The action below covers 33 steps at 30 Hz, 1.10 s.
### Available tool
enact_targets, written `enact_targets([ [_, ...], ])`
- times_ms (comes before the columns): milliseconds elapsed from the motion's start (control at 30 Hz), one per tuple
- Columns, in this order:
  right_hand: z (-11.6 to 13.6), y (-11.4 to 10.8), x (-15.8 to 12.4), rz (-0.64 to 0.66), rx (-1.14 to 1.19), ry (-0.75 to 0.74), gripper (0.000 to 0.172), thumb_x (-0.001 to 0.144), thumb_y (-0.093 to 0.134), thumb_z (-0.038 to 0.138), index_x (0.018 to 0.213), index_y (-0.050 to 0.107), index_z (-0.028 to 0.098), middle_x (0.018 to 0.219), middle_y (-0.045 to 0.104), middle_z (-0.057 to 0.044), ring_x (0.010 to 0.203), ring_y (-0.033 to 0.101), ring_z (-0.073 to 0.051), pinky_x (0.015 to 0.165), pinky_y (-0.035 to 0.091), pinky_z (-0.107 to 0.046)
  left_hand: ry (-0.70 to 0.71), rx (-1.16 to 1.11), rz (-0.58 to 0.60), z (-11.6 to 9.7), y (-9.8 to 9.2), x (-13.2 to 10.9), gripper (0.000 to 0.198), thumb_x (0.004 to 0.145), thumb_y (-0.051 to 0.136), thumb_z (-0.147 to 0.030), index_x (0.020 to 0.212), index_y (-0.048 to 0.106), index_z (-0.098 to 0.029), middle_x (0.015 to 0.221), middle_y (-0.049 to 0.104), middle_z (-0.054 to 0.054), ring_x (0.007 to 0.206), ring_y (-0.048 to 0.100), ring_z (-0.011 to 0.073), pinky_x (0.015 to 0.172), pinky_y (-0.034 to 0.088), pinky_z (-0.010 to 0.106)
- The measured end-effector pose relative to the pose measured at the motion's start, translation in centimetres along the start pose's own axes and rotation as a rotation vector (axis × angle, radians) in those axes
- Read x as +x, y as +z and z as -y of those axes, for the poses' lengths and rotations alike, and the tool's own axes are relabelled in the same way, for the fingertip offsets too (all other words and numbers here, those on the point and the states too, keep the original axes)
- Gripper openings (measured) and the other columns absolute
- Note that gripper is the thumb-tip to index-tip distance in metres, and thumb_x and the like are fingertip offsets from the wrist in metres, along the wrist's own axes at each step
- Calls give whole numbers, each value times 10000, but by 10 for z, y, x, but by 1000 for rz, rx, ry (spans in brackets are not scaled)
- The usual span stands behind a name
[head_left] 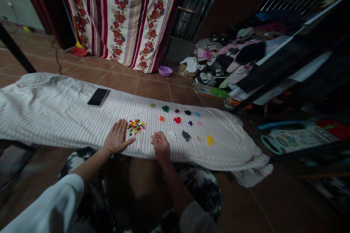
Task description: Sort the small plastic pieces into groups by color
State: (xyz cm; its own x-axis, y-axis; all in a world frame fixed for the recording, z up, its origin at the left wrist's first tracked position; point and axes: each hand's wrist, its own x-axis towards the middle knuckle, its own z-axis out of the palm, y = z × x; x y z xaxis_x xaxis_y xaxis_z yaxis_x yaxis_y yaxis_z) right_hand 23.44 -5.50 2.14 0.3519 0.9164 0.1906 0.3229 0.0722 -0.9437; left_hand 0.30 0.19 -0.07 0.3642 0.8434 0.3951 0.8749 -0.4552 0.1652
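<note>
My left hand [117, 137] lies flat on the striped cloth, fingers together and thumb out, beside a mixed pile of small coloured pieces [136, 126]. To the right of that pile, my right hand [160, 145] is closed in a pinch just above the cloth; what its fingertips hold is too small to make out. Beyond it, small pieces are grouped by colour: white [172, 134], grey [186, 136], beige [198, 138], yellow [210, 140], red [177, 120], orange [162, 118], dark green [165, 109] and black [187, 112], among several others.
A phone [98, 97] rests on the striped cloth [68, 116] at the left. Past the far edge, a purple basin [165, 71] and a broom [79, 49] are on the tiled floor near a flowered curtain [128, 14]. Clothes [229, 54] are heaped at the right.
</note>
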Motion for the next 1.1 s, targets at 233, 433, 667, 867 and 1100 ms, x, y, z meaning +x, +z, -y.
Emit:
enact_targets([
  [233, -17, -81, 20, -246, -264, 25, 275, 744, 548, 471, 837, 637, 228, 700, 675, -27, 676, 657, -200, 680, 540, -309, -38, 72, 81, -2, 3, 3, 995, 858, 275, -802, 1449, 466, -24, 1527, 445, 260, 1471, 366, 376, 1176, 312, 519],
  [433, -29, -98, 29, -262, -422, 48, 211, 733, 512, 352, 788, 669, 221, 720, 705, -42, 691, 660, -196, 685, 519, -284, -88, 133, 253, -7, -6, 7, 1008, 880, 251, -774, 1493, 388, 15, 1583, 353, 252, 1516, 278, 354, 1218, 243, 501],
  [667, -35, -94, 33, -202, -552, 34, 234, 777, 484, 288, 841, 691, 199, 816, 733, -73, 748, 663, -204, 731, 501, -295, -80, 141, 258, -8, -11, 8, 993, 884, 287, -760, 1500, 377, 14, 1582, 365, 240, 1517, 276, 349, 1221, 247, 485],
  [867, -36, -94, 31, -153, -645, 7, 242, 802, 479, 268, 906, 683, 187, 852, 713, -71, 790, 648, -203, 766, 484, -293, -67, 145, 213, -7, -8, 6, 982, 887, 277, -760, 1494, 395, 2, 1566, 393, 241, 1508, 300, 347, 1213, 265, 482],
  [1100, -41, -92, 31, -201, -650, 17, 271, 813, 472, 285, 971, 669, 185, 833, 713, -63, 732, 636, -191, 717, 472, -284, -75, 145, 225, -8, -10, 6, 962, 892, 294, -749, 1499, 392, -9, 1570, 391, 232, 1512, 293, 340, 1220, 264, 474],
])
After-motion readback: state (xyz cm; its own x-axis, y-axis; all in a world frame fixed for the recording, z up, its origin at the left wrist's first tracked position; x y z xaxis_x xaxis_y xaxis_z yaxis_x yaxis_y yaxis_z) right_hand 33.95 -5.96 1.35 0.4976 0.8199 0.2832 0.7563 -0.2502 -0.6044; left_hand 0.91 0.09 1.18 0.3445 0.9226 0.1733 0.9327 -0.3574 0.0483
